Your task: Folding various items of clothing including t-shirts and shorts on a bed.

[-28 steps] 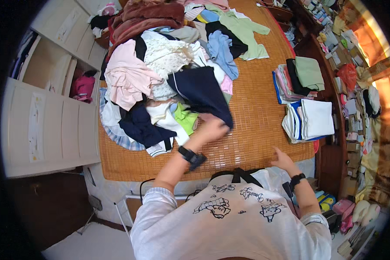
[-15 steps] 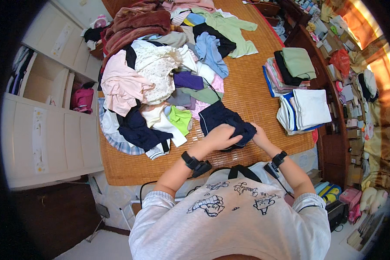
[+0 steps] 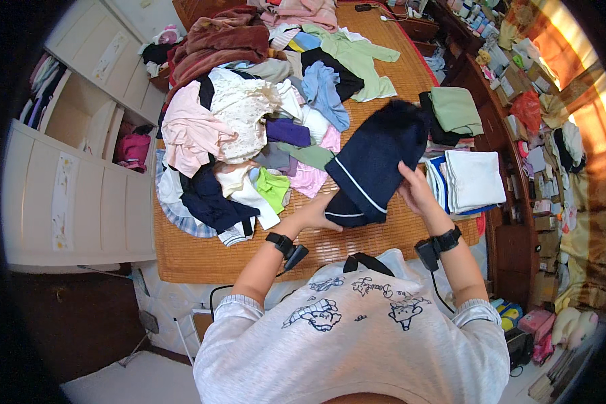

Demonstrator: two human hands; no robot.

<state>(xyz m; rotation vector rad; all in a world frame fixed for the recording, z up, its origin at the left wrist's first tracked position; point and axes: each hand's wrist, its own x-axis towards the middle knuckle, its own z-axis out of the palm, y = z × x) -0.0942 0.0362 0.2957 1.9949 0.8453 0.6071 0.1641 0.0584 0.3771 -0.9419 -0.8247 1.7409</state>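
Observation:
A navy garment with white piping [image 3: 384, 155] is raised off the mat in front of me, its upper part blurred by motion. My left hand [image 3: 320, 212] grips it at its lower left edge, with the fingertips partly hidden behind the cloth. At its right edge my right hand [image 3: 417, 190] is closed on the fabric, thumb on the near side. Left of it lies a loose heap of clothes, with a lime-green piece [image 3: 273, 188], a purple piece [image 3: 288, 132], a white lace top [image 3: 242, 111] and a pink top [image 3: 192, 124].
Two folded stacks stand at the right: one topped by a white cloth [image 3: 473, 178], one behind it topped by a green cloth [image 3: 456, 111]. A woven mat [image 3: 202, 259] covers the bed. A brown blanket [image 3: 222, 44] lies at the back left; a white wardrobe [image 3: 101, 209] stands at left.
The navy garment has gone from a bunched shape low on the mat to a raised, opened-out shape. My right hand has moved up and to the right with it; my left stays low.

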